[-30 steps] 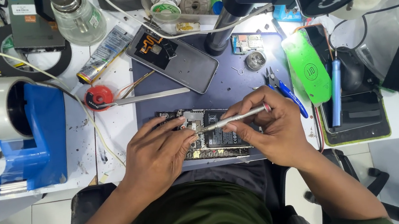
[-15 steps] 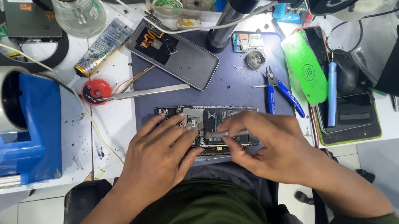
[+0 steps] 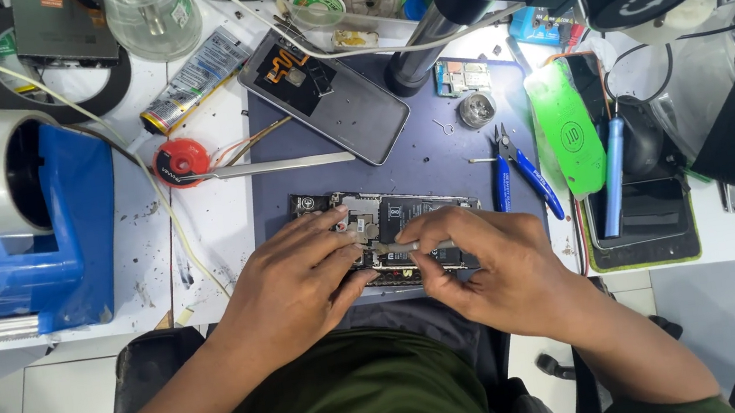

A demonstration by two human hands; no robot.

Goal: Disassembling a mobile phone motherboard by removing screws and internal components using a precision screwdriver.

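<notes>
While both hands rest on the opened phone (image 3: 384, 219), which lies at the near edge of the dark work mat (image 3: 435, 144), the left hand (image 3: 297, 283) presses down flat, fingers spread over the phone's left half. Right hand (image 3: 491, 266): thumb and forefinger pinched on a thin metal tool (image 3: 411, 246), tip lying across the board toward the left hand's fingertips. Beyond the hands, further up the mat: detached phone back cover (image 3: 323, 98), inner side up. Just beyond the right hand: blue-handled cutters (image 3: 516, 171). Further right: green pry card (image 3: 567, 126) and blue pen-shaped tool (image 3: 613, 177). Beyond the left hand: long tweezers (image 3: 271, 165) touching a red solder-wick spool (image 3: 181, 161). Far left: blue tape dispenser (image 3: 36, 234).
</notes>
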